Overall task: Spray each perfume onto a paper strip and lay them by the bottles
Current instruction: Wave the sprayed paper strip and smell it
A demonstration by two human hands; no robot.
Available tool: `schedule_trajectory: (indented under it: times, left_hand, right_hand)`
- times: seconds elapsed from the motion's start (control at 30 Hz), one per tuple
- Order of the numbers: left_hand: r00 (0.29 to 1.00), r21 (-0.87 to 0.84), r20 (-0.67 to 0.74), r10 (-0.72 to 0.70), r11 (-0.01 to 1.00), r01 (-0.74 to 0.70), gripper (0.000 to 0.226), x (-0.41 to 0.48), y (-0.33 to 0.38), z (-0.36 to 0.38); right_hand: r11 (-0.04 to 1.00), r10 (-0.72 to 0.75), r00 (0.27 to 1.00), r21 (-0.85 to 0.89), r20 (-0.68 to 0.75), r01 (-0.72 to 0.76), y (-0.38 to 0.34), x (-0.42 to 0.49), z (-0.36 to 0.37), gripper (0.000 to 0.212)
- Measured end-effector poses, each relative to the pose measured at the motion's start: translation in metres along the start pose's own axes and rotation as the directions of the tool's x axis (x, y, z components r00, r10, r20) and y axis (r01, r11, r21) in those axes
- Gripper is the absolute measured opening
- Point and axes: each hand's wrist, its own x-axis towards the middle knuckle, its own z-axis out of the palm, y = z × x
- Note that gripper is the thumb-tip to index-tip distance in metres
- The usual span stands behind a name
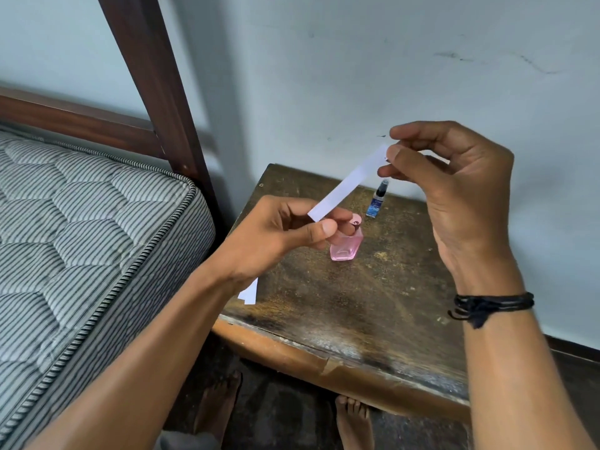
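Note:
A white paper strip (349, 182) stretches between my two hands above the worn wooden table (341, 306). My left hand (279, 235) pinches its lower end between thumb and fingers. My right hand (454, 190) pinches its upper end. Below the strip a pink perfume bottle (346, 245) stands on the table, partly behind my left fingers. Farther back near the wall stands a small blue spray bottle (376, 203) with a dark cap. More white paper strips (250, 292) lie at the table's left edge, mostly hidden under my left wrist.
A striped mattress (81, 238) on a dark wooden bed frame (162, 92) sits close to the table's left side. A pale wall (389, 76) backs the table. My bare feet (354, 420) are on the dark floor below the front edge.

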Motion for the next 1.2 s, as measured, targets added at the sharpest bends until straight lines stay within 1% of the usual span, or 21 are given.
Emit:
schedule_trajectory:
  times: [0.13,0.23,0.33,0.43,0.53,0.63,0.73,0.77,0.93,1.03,1.1,1.2]
  left_hand:
    - [0.999,-0.046,0.029,0.018,0.999,-0.017,0.032,-0.002,-0.001,-0.004]
    - [0.999,-0.106,-0.019,0.039,0.994,-0.041,0.028,-0.002,-0.002,-0.007]
    - [0.995,-0.078,-0.066,0.073,0.994,-0.078,0.022,0.001,-0.006,-0.007]
    - [0.992,-0.045,-0.091,0.086,0.995,-0.091,0.024,0.003,-0.010,-0.006]
    - [0.991,-0.042,-0.106,0.079,0.996,-0.084,0.016,0.003,-0.009,-0.003]
    - [0.990,-0.058,-0.127,0.069,0.995,-0.077,0.018,0.004,-0.009,-0.001]
    - [0.991,-0.069,-0.123,0.060,0.995,-0.069,0.009,0.004,-0.008,0.002]
    - [0.991,-0.074,-0.124,0.056,0.995,-0.065,0.009,0.004,-0.007,0.004]
    - [0.991,-0.096,-0.123,0.053,0.993,-0.065,0.011,0.003,-0.006,0.008]
    - [0.990,-0.098,-0.127,0.062,0.992,-0.075,0.012,0.003,-0.006,0.007]
    - [0.989,-0.094,-0.128,0.069,0.992,-0.081,0.013,0.003,-0.006,0.007]
    - [0.988,-0.089,-0.137,0.072,0.992,-0.085,0.015,0.002,-0.005,0.006]
  right_hand:
    - [0.995,-0.064,0.998,-0.078,0.023,0.065,-0.006,0.001,-0.005,0.016]
    - [0.988,-0.093,0.995,-0.117,0.034,0.096,-0.010,0.001,-0.008,0.016]
    - [0.984,-0.103,0.994,-0.140,0.042,0.108,-0.012,0.001,-0.011,0.017]
    - [0.977,-0.125,0.991,-0.171,0.046,0.131,-0.012,0.000,-0.012,0.018]
    - [0.970,-0.156,0.986,-0.178,0.054,0.163,-0.015,0.001,-0.013,0.019]
    - [0.965,-0.196,0.978,-0.166,0.069,0.205,-0.019,0.001,-0.014,0.020]
    - [0.960,-0.229,0.969,-0.141,0.097,0.241,-0.023,0.000,-0.012,0.021]
    - [0.959,-0.237,0.966,-0.132,0.106,0.250,-0.024,0.000,-0.012,0.022]
    - [0.962,-0.236,0.965,-0.112,0.115,0.249,-0.025,-0.001,-0.009,0.022]
    - [0.969,-0.201,0.977,-0.130,0.067,0.208,-0.020,-0.001,-0.010,0.020]
    - [0.967,-0.187,0.982,-0.173,0.024,0.189,-0.016,0.000,-0.011,0.019]
    - [0.961,-0.184,0.983,-0.208,-0.001,0.180,-0.013,0.001,-0.013,0.019]
